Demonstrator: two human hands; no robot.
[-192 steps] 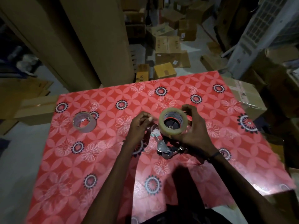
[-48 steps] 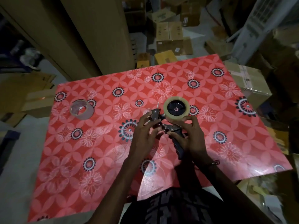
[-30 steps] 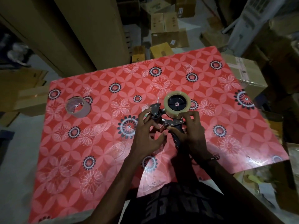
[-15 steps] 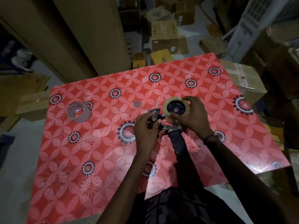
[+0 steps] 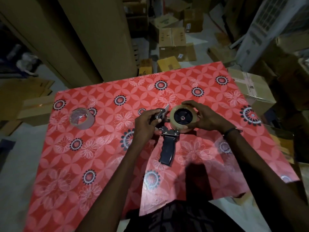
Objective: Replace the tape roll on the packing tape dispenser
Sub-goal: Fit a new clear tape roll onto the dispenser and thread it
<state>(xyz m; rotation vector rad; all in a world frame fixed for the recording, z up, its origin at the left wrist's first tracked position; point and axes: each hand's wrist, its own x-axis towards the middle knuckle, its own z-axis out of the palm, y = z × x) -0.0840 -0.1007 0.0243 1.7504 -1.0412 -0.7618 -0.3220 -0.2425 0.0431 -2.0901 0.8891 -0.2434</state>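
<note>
The packing tape dispenser point(image 5: 168, 144) lay flat on the red floral surface point(image 5: 93, 164), black handle nearest; the left hand point(image 5: 145, 125) pinched its metal front, half hidden; the right hand point(image 5: 206, 117) grasped the mounted tape roll point(image 5: 183, 118); the spent roll point(image 5: 82, 118) lay far left; cardboard boxes point(image 5: 173, 42) stood beyond, contents unclear.

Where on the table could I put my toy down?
Between the old roll and the left hand, or along the near edge of the table. It is crowded round the dispenser and right hand.
</note>
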